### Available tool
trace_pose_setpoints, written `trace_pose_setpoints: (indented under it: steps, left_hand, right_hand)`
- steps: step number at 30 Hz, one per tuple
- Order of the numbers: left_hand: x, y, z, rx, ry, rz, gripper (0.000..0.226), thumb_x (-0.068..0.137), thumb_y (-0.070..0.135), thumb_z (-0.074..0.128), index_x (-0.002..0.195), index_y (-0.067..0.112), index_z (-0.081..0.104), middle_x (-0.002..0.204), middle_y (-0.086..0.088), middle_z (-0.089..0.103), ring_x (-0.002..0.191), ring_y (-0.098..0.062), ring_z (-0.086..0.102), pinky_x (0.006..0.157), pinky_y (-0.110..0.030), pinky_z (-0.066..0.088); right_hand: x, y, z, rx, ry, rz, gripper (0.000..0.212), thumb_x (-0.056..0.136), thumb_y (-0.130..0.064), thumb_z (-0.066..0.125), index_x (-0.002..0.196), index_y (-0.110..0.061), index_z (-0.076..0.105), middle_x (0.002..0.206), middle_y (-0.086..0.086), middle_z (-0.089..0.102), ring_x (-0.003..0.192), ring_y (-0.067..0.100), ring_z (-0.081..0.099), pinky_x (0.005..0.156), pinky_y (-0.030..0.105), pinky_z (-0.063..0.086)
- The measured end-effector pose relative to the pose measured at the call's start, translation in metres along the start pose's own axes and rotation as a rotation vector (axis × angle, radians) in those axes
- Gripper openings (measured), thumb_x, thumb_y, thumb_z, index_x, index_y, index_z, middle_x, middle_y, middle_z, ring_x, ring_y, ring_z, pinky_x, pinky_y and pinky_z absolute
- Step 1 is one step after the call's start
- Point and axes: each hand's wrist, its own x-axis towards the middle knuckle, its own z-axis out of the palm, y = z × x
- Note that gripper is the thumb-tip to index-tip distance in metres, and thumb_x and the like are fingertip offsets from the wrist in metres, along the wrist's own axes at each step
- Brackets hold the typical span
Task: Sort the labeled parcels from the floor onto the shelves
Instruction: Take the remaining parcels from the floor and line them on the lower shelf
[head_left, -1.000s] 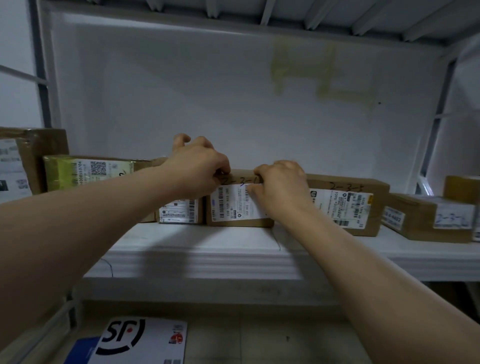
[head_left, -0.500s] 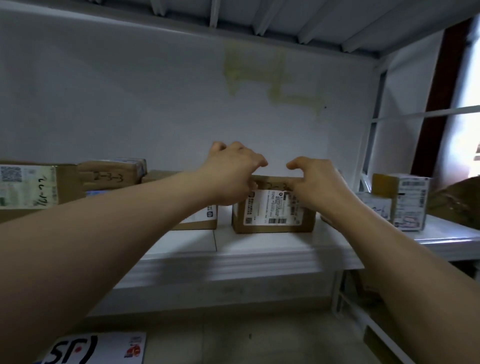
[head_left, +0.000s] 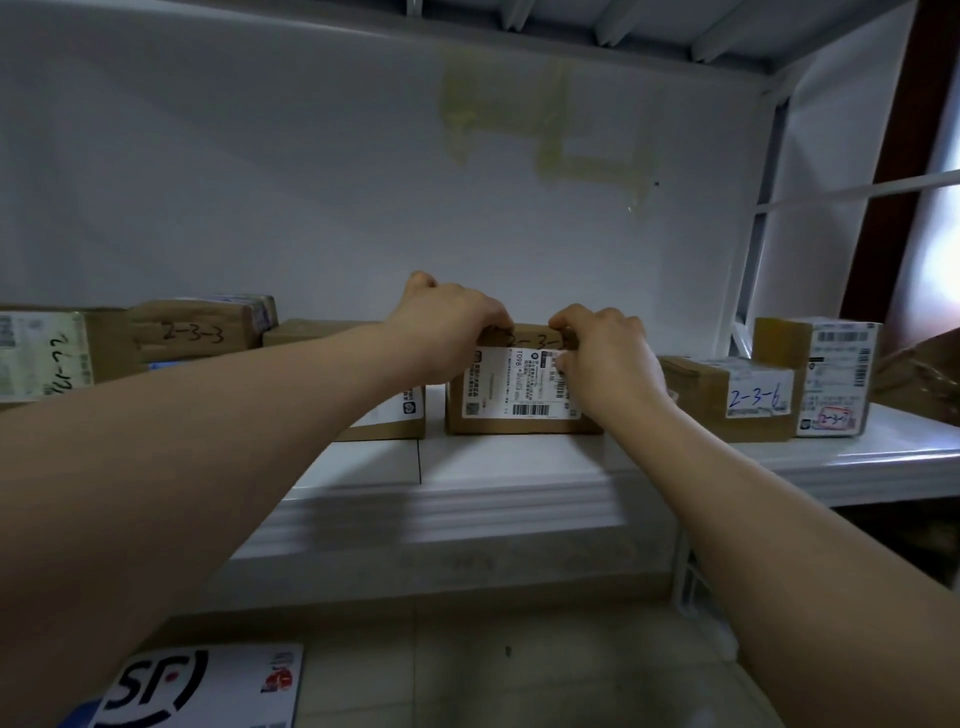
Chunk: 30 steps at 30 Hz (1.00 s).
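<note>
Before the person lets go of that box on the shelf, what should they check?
1. The box sits flat on the shelf: ok.
2. Its printed label faces out: ok.
3. Gap to the neighbour box on its left: ok.
4. Gap to the 2-3-6 box: cannot tell, the right hand hides it.
5. Handwritten code complete: cannot tell, last digit covered.
6. Grip on the top edge by left hand and right hand: ok.
</note>
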Motion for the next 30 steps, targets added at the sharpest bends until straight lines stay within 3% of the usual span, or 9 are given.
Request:
trace_pose_setpoints:
  steps: [3, 10, 15, 18, 21, 26, 30]
  left_hand:
    - [-0.003, -0.008, 0.001, -0.011, -0.006, -0.036, 0.051, 0.096, 0.006, 0.047, 0.135, 0.038, 0.053, 0.136, 0.011, 0.059, 0.126, -0.019, 0.052, 0.107, -0.043, 0.021]
    - [-0.008, -0.014, -0.005, -0.096, 0.006, -0.073, 0.044, 0.097, 0.010, 0.046, 0.129, 0.038, 0.059, 0.129, 0.010, 0.063, 0.121, -0.020, 0.054, 0.104, -0.044, 0.024]
    - [-0.005, -0.010, -0.008, -0.095, -0.006, -0.143, 0.048, 0.100, 0.021, 0.050, 0.145, 0.035, 0.044, 0.151, 0.005, 0.044, 0.137, -0.020, 0.041, 0.111, -0.048, 0.018]
    - [-0.006, -0.013, -0.005, -0.077, -0.099, -0.209, 0.042, 0.100, 0.026, 0.048, 0.140, 0.037, 0.047, 0.140, 0.007, 0.055, 0.128, -0.022, 0.049, 0.108, -0.049, 0.020]
    - [-0.006, -0.005, -0.006, -0.038, -0.051, -0.233, 0.040, 0.098, 0.037, 0.049, 0.138, 0.035, 0.048, 0.133, 0.005, 0.059, 0.126, -0.021, 0.049, 0.109, -0.050, 0.020]
    - [0.017, 0.049, -0.010, -0.112, 0.000, -0.066, 0.040, 0.099, 0.033, 0.049, 0.139, 0.033, 0.049, 0.134, 0.003, 0.060, 0.130, -0.021, 0.045, 0.106, -0.048, 0.023]
    - [0.044, 0.110, -0.002, -0.115, -0.032, 0.092, 0.055, 0.097, 0.019, 0.051, 0.148, 0.034, 0.037, 0.147, 0.003, 0.048, 0.142, -0.020, 0.027, 0.107, -0.047, 0.021]
  right_hand:
    - [0.004, -0.008, 0.009, -0.006, -0.029, -0.011, 0.036, 0.099, -0.016, 0.057, 0.132, -0.028, 0.054, 0.123, 0.010, 0.055, 0.121, 0.030, 0.043, 0.076, 0.038, 0.042]
    - [0.014, -0.013, 0.010, 0.088, -0.030, -0.017, 0.033, 0.098, -0.013, 0.056, 0.127, -0.030, 0.060, 0.117, 0.008, 0.059, 0.117, 0.028, 0.051, 0.085, 0.047, 0.056]
    - [0.016, -0.015, 0.012, 0.132, -0.017, 0.001, 0.035, 0.095, -0.007, 0.058, 0.120, -0.030, 0.062, 0.114, 0.006, 0.065, 0.111, 0.027, 0.058, 0.081, 0.047, 0.059]
    - [0.013, -0.017, 0.012, 0.151, -0.026, -0.004, 0.037, 0.093, -0.003, 0.058, 0.120, -0.029, 0.061, 0.114, 0.006, 0.065, 0.108, 0.027, 0.060, 0.079, 0.046, 0.060]
    - [0.009, -0.016, 0.007, 0.183, -0.001, -0.019, 0.046, 0.092, 0.001, 0.057, 0.130, -0.026, 0.056, 0.120, 0.008, 0.063, 0.111, 0.028, 0.058, 0.083, 0.046, 0.058]
    - [0.000, 0.018, -0.016, 0.124, 0.034, 0.034, 0.052, 0.093, -0.001, 0.059, 0.139, -0.024, 0.051, 0.129, 0.007, 0.060, 0.118, 0.026, 0.055, 0.093, 0.043, 0.054]
    - [-0.005, 0.078, -0.048, -0.036, 0.046, 0.164, 0.057, 0.092, -0.004, 0.063, 0.143, -0.024, 0.049, 0.133, 0.008, 0.059, 0.125, 0.027, 0.050, 0.102, 0.044, 0.048]
